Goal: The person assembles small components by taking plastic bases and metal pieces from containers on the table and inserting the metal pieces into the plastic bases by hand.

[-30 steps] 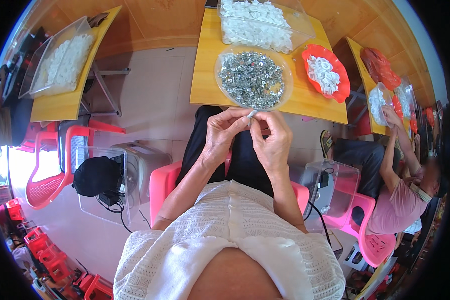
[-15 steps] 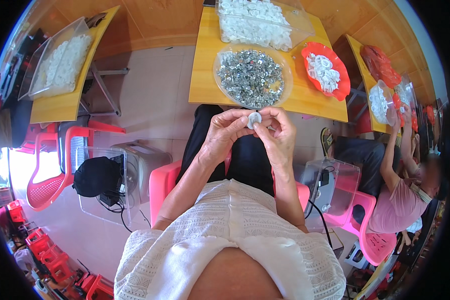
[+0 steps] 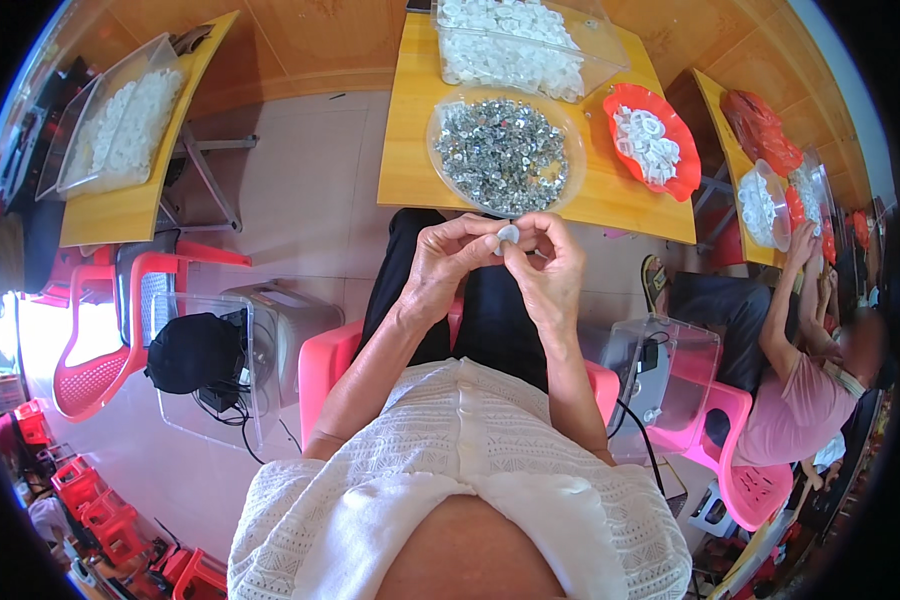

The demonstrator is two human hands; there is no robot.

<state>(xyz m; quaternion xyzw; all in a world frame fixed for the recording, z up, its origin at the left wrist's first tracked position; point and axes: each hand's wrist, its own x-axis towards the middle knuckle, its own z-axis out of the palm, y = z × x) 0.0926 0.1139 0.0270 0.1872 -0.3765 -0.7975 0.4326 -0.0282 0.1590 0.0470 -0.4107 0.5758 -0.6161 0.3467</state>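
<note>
My left hand [image 3: 448,262] and my right hand [image 3: 550,272] meet above my lap, fingertips pinched together on one small round white part [image 3: 507,235]. Just beyond them, on the yellow table [image 3: 407,160], sits a clear round bowl [image 3: 503,152] full of small silver metal pieces. Behind it stands a clear tray of white parts [image 3: 515,45], and to its right a red dish [image 3: 654,140] holds several white rings.
A person in a pink top [image 3: 805,395] works at a neighbouring yellow table on the right. Pink and red plastic chairs [image 3: 95,330], a clear box with a black item [image 3: 205,365] and another clear box [image 3: 660,375] flank my seat. A second table with a tray of white parts [image 3: 120,125] stands at left.
Both hands stay together over my lap; the white part between my fingertips has turned slightly and now shows its round face.
</note>
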